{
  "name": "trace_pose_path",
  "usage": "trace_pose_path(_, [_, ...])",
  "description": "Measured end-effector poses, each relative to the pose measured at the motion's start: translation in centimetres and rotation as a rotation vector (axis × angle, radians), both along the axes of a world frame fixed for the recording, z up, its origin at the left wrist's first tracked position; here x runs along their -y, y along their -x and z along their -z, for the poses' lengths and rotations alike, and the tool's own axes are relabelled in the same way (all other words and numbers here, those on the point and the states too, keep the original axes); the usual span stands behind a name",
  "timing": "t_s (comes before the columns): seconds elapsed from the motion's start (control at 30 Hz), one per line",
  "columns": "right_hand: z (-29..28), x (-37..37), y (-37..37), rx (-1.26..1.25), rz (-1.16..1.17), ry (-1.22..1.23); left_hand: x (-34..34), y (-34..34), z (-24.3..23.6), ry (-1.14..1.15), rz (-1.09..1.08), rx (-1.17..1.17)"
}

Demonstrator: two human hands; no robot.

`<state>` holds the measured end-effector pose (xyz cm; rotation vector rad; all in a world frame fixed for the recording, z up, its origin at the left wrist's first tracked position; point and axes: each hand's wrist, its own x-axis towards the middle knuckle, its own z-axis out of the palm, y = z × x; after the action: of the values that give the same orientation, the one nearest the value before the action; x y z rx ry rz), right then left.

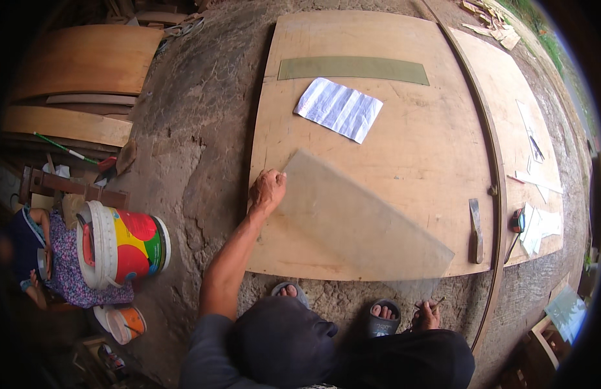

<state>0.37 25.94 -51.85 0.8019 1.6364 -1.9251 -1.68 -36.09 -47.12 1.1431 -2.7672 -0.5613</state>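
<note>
My left hand (268, 191) is closed on the left edge of a long clear glass pane (365, 217). The pane lies slantwise over the pale plywood board (378, 259), its lower right end reaching the board's near edge. Just beyond that end, low over the ground, my right hand (427, 316) is closed, with a small dark thing poking out of its fingers that I cannot make out. Farther up lies a creased, lined paper sheet (339, 109). A narrow greenish glass strip (352, 69) rests behind it.
A long wooden strip (488, 139) crosses the board's right side. Near it are a flat-bladed tool (476, 233), a tape measure (517, 221) and pale offcuts (540, 228). On the left, a person in patterned clothing (86, 295) sits beside a colourful bucket (135, 245).
</note>
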Motion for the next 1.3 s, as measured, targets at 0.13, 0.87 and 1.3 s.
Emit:
trace_pose_path(0.13, [0.9, -1.8, -0.9, 0.029, -0.011, -0.051, -1.1, 1.0, -2.0, -0.167, -0.031, 0.148])
trace_pose_path(0.87, [3.9, -6.1, -1.9, 0.064, 0.049, -0.340, -16.0, -9.6, -0.9, -1.389, -0.492, -0.523])
trace_pose_path(1.3, [5.1, -7.8, -2.5, -0.105, -0.019, -0.327, -16.4, -1.7, -2.8, -1.496, -0.208, -0.394])
